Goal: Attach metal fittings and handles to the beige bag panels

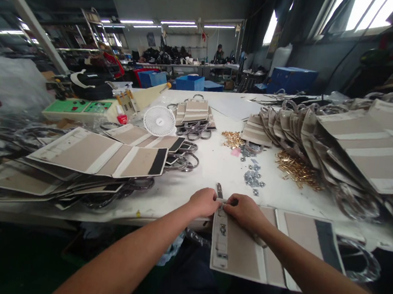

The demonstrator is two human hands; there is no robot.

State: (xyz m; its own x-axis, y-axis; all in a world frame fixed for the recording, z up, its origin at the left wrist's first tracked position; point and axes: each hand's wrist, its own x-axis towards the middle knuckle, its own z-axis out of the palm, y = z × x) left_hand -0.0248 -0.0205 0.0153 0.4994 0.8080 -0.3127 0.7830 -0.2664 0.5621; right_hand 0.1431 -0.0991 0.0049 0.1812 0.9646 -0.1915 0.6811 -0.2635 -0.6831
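A flat beige bag panel [241,252] with white bands and a black strip lies over the near edge of the white table [211,167]. My left hand [205,201] and my right hand [244,210] are both closed in a pinch at the panel's top left corner, where a small dark strap tab [219,190] sticks up. The fingertips of both hands meet at that corner. What sits between the fingers is too small to make out.
Stacks of similar panels with handles lie at the left [100,155] and right [358,145]. Gold fittings [295,169], small silver plates [253,177], a white fan [159,120] and a green device [81,108] are on the table. A person sits far back [219,53].
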